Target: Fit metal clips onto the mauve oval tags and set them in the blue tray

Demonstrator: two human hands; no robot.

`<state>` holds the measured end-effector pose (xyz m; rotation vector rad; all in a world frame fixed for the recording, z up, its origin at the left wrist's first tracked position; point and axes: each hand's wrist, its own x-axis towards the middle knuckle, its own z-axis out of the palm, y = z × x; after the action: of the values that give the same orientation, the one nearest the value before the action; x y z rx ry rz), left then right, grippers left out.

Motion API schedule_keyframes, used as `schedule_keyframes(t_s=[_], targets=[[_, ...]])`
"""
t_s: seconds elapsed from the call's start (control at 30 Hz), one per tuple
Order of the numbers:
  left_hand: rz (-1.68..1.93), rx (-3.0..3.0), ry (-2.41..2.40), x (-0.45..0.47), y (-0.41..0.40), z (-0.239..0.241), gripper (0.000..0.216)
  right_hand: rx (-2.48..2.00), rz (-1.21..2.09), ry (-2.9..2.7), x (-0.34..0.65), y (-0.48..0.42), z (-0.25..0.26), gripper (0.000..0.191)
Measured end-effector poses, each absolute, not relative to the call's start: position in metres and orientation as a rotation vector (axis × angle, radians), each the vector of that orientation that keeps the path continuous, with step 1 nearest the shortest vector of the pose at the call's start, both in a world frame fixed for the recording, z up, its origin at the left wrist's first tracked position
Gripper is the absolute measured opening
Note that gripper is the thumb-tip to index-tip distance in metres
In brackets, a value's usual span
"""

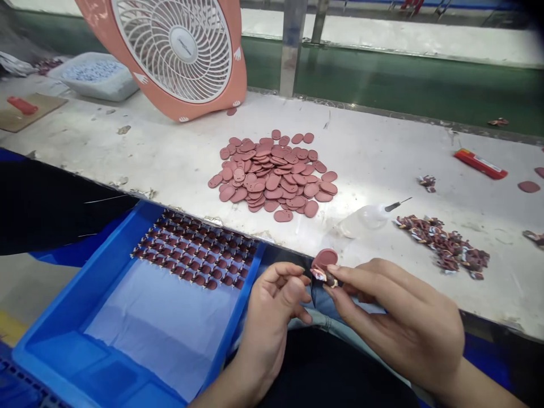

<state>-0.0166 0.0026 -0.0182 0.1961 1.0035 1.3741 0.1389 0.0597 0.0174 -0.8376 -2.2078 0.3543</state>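
Note:
My right hand (399, 320) pinches a reddish-brown oval disc (324, 259) with a small dark piece (326, 277) under it, just below the table's front edge. My left hand (274, 309) is beside it, fingers curled, thumb and fingertips close to the same piece; whether it grips anything is unclear. A pile of the same oval discs (274, 175) lies on the white table (170, 153). A blue tray (106, 334) at my left holds rows of small assembled dark-red pieces (193, 252) on a white sheet.
A heap of small dark parts (446, 246) lies at the right, near a clear squeeze bottle with a needle tip (368, 218). A pink fan (178, 51) stands at the back, a grey tray (96, 76) behind left, a red cutter (480, 163) far right.

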Motion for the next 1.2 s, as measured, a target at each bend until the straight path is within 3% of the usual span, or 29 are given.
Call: schedule_keyframes(t_s=[0.17,0.4,0.53,0.73,0.93,1.2], targets=[[1.484,0.311,1.14,-0.015,-0.006,-0.011,0.028,-0.662,0.171,-2.276,0.13,0.056,-0.005,0.031],[1.402,0.378,1.407,-0.034,-0.012,-0.02,0.021,-0.545,0.183,-2.355,0.118,0.051,-0.002,0.026],[1.264,0.461,1.892,-0.084,-0.037,-0.053,0.031,-0.442,0.29,-2.47,0.131,0.043,0.004,0.013],[0.875,0.571,2.36,-0.153,-0.082,-0.117,0.024,-0.526,0.312,-2.421,0.151,0.039,-0.015,0.02],[0.486,0.728,2.453,-0.153,-0.085,-0.137,0.024,-0.546,0.304,-2.404,0.15,0.04,-0.017,0.019],[0.297,0.802,2.461,-0.152,-0.077,-0.145,0.027,-0.582,0.298,-2.36,0.153,0.041,-0.015,0.021]])
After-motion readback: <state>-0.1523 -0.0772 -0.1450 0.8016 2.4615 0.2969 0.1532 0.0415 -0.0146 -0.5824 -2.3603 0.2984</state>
